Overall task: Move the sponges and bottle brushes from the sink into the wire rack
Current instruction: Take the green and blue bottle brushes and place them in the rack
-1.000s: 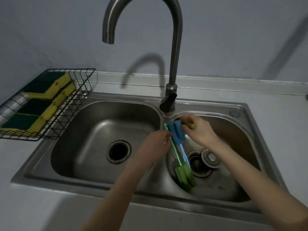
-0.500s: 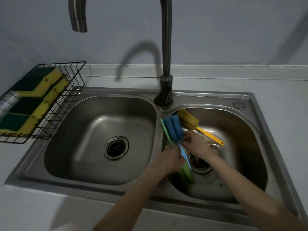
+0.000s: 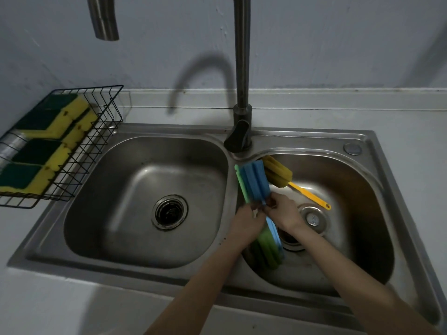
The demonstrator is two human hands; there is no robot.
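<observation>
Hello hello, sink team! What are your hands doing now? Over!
Left hand and right hand both closing on blue brush and green brush, right basin. Yellow brush lies untouched. Sponges already in wire rack. Nothing blocking.

Person: two bare forearms, left hand [image 3: 245, 223], right hand [image 3: 284, 213]; no sleeves, rings or watch visible

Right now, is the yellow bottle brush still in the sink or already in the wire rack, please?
In the sink: the yellow bottle brush lies untouched in the right basin. The wire rack holds only sponges.
</observation>
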